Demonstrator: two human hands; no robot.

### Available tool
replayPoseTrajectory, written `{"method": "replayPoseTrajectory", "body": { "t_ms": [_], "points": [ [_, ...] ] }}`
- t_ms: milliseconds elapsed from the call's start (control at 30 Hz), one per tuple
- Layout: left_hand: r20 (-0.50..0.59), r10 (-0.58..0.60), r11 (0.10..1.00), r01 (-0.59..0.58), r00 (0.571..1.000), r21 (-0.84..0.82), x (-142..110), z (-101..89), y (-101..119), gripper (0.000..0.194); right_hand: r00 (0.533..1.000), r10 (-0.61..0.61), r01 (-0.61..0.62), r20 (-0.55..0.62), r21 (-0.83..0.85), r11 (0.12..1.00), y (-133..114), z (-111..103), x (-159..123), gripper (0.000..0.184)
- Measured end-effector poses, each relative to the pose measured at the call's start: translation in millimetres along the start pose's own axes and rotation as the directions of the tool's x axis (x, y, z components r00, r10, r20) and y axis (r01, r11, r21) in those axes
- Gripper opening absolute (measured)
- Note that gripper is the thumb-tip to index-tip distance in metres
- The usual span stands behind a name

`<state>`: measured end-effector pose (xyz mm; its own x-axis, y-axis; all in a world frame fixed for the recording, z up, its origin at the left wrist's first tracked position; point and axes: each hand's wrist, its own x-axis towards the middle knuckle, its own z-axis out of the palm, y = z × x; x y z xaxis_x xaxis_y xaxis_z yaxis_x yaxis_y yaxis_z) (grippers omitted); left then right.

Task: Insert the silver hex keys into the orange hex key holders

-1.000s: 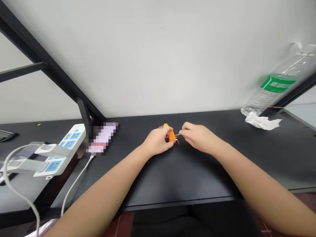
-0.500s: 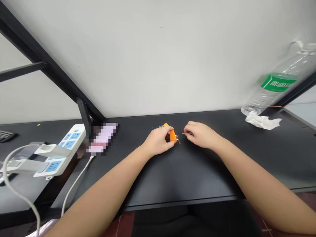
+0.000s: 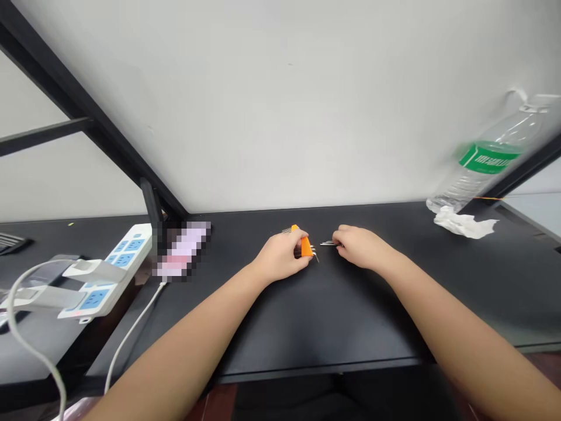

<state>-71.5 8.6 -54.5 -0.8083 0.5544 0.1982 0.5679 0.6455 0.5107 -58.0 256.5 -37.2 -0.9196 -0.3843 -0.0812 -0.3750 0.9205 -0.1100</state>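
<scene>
My left hand [image 3: 283,257] is closed around a small orange holder [image 3: 305,246] with thin metal rods sticking out of both ends, resting on the black desk [image 3: 333,316]. My right hand [image 3: 362,247] sits just to its right, fingers pinched on one thin metal rod [image 3: 326,242] that lies apart from the holder, pointing toward it.
A white power strip [image 3: 107,272] with blue sockets, plugs and white cables lies at the left. A blurred pink object [image 3: 182,248] stands by a black frame post. At the far right stand a clear plastic bottle [image 3: 486,158] with a green label and a crumpled tissue [image 3: 462,223].
My right hand has drawn to the right, away from the orange holder, pulling a thin metal rod out with it. The left hand has stayed put on the holder.
</scene>
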Motion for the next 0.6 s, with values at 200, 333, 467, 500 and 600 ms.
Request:
{"method": "replayPoseTrajectory", "body": {
  "t_ms": [200, 333, 467, 500, 600],
  "points": [
    [-0.003, 0.004, 1.000, -0.004, 1.000, 0.018, 0.3, 0.4, -0.2, 0.044, 0.999, -0.028, 0.025, -0.037, -0.071, 0.997, -3.5, 4.7, -0.2, 0.013],
    [0.003, 0.004, 1.000, -0.004, 1.000, 0.026, 0.2, 1.0, -1.3, 0.046, 0.992, -0.062, 0.070, -0.111, 0.066, 0.995, -5.5, 2.3, -1.2, 0.014],
    [-0.004, 0.015, 1.000, -0.015, 1.000, 0.021, 0.0, 0.7, -1.2, 0.043, 0.951, -0.204, 0.263, -0.231, 0.265, 0.928, -7.3, -1.5, -1.7, 0.014],
    [0.000, 0.017, 1.000, -0.017, 1.000, 0.017, -0.1, 0.6, -0.8, 0.042, 0.938, -0.225, 0.297, -0.263, 0.279, 0.913, -7.6, -1.5, -1.8, 0.013],
    [0.004, 0.012, 1.000, -0.012, 1.000, 0.014, -0.2, 0.4, 0.3, 0.043, 0.915, -0.256, 0.347, -0.313, 0.281, 0.895, -7.9, -0.3, -2.5, 0.014]
  ]
}}
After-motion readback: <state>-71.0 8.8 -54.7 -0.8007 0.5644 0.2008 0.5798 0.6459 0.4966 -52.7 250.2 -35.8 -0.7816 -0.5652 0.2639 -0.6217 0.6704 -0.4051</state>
